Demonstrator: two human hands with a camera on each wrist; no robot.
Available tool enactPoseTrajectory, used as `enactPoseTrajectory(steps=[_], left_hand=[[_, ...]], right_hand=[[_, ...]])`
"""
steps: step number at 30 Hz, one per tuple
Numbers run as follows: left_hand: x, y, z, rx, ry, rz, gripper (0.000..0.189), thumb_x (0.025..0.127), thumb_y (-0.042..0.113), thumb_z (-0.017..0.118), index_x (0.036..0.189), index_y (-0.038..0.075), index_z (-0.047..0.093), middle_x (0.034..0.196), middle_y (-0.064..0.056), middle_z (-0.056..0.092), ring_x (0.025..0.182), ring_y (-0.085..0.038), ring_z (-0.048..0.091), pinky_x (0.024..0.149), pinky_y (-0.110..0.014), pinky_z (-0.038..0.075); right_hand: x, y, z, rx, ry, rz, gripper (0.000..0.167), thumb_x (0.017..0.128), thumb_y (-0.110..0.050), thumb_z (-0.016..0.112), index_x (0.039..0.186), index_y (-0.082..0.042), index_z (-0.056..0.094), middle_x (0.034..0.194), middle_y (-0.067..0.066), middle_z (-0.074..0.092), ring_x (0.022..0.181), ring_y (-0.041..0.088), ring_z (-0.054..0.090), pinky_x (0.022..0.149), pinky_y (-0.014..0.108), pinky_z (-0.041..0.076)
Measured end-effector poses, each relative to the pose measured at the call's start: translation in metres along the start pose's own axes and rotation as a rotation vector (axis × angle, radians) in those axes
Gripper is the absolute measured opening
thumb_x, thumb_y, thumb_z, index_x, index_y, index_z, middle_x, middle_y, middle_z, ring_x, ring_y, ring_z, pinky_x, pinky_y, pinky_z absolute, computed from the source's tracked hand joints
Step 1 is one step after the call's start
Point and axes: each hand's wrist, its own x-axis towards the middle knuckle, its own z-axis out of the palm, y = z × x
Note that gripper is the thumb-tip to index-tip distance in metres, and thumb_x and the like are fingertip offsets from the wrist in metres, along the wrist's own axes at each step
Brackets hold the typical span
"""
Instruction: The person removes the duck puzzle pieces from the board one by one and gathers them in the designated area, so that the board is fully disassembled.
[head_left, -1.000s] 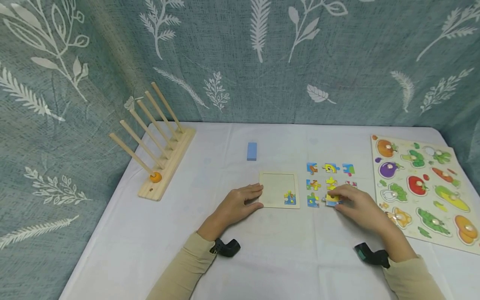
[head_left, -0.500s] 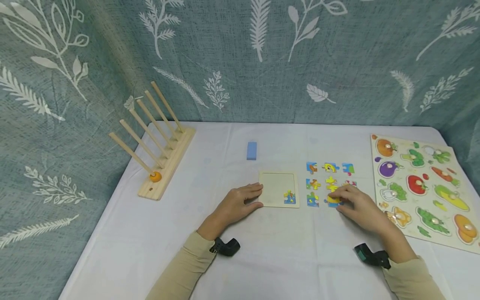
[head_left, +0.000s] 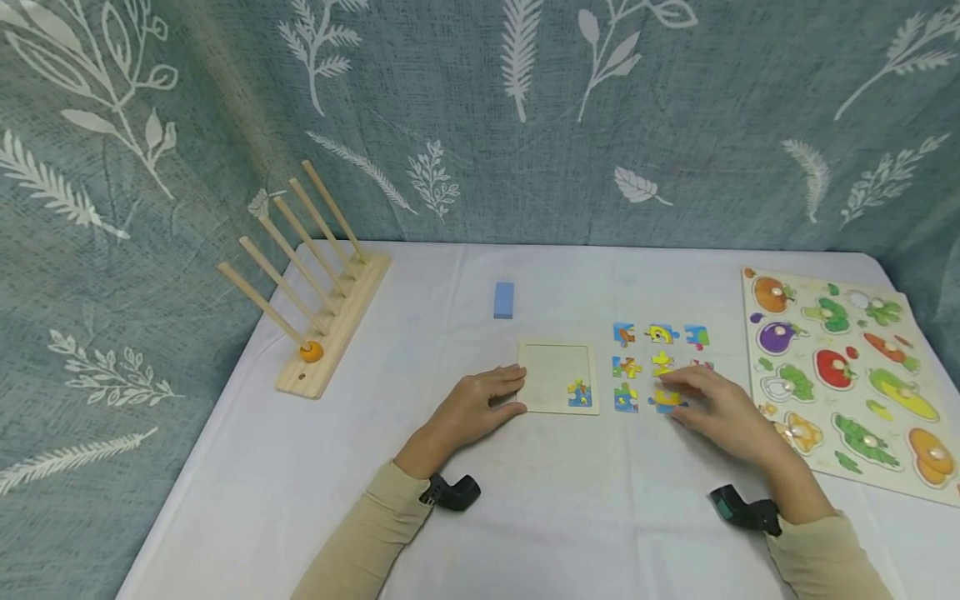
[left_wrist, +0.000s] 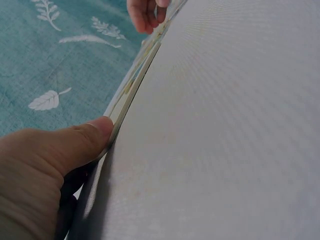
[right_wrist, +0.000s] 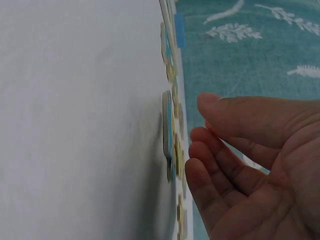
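A square wooden puzzle tray lies flat at mid-table in the head view. One blue and yellow jigsaw piece sits in its lower right corner. My left hand touches the tray's left edge, fingers extended; in the left wrist view the thumb is against that edge. To the right of the tray, loose jigsaw pieces lie in rows. Over the yellow and blue piece in the nearest row hovers my right hand, its fingers loosely bent and nothing between them.
On the left stands a wooden peg rack with one orange bead. A blue block lies behind the tray. The vegetable knob board fills the right side, close to my right wrist. A patterned curtain hangs behind the table.
One second ago my right fingers held the yellow and blue piece slightly tilted above the cloth. It now lies in the near row, released, and the fingers have lifted off. The left hand stays put.
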Motion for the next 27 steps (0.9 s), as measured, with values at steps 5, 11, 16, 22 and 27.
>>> enactPoseTrajectory(steps=[5,11,16,22,27], left_hand=[[0.0,-0.001,0.0,-0.006,0.0,-0.007,0.043,0.083,0.022,0.074,0.119,0.0,0.064,0.126,-0.009,0.062,0.121,-0.022,0.057,0.102,-0.033,0.047],[0.0,-0.001,0.0,-0.009,-0.001,-0.008,0.043,0.083,0.022,0.074,0.119,0.0,0.065,0.125,-0.009,0.062,0.121,-0.022,0.057,0.102,-0.033,0.047],[0.0,-0.002,0.002,-0.013,0.003,-0.001,0.043,0.082,0.021,0.074,0.118,0.0,0.065,0.125,-0.01,0.063,0.12,-0.022,0.057,0.102,-0.033,0.047],[0.0,-0.002,0.002,-0.011,0.011,0.011,0.043,0.082,0.021,0.075,0.117,-0.001,0.065,0.125,-0.011,0.063,0.12,-0.023,0.057,0.102,-0.033,0.048],[0.0,-0.001,0.001,-0.016,0.008,0.007,0.042,0.082,0.021,0.074,0.117,-0.001,0.065,0.125,-0.01,0.063,0.121,-0.022,0.057,0.102,-0.033,0.047]], right_hand=[[0.008,-0.007,0.007,-0.032,-0.009,-0.038,0.042,0.083,-0.007,0.071,0.123,-0.006,0.06,0.121,0.009,0.062,0.111,0.025,0.058,0.095,0.02,0.045],[0.023,-0.019,0.02,0.014,-0.045,-0.093,0.044,0.084,-0.009,0.071,0.125,-0.003,0.058,0.123,0.01,0.061,0.111,0.025,0.06,0.094,0.038,0.049],[0.037,-0.032,0.032,0.109,-0.101,-0.107,0.047,0.083,-0.006,0.072,0.127,-0.002,0.057,0.125,0.012,0.06,0.114,0.026,0.06,0.096,0.041,0.049],[0.05,-0.044,0.042,0.124,-0.123,-0.112,0.048,0.082,-0.009,0.073,0.128,-0.004,0.057,0.127,0.008,0.059,0.118,0.024,0.056,0.1,0.043,0.045],[0.057,-0.046,0.05,0.076,-0.126,-0.132,0.046,0.083,-0.012,0.072,0.126,-0.005,0.058,0.127,0.01,0.059,0.121,0.028,0.053,0.103,0.047,0.043]])
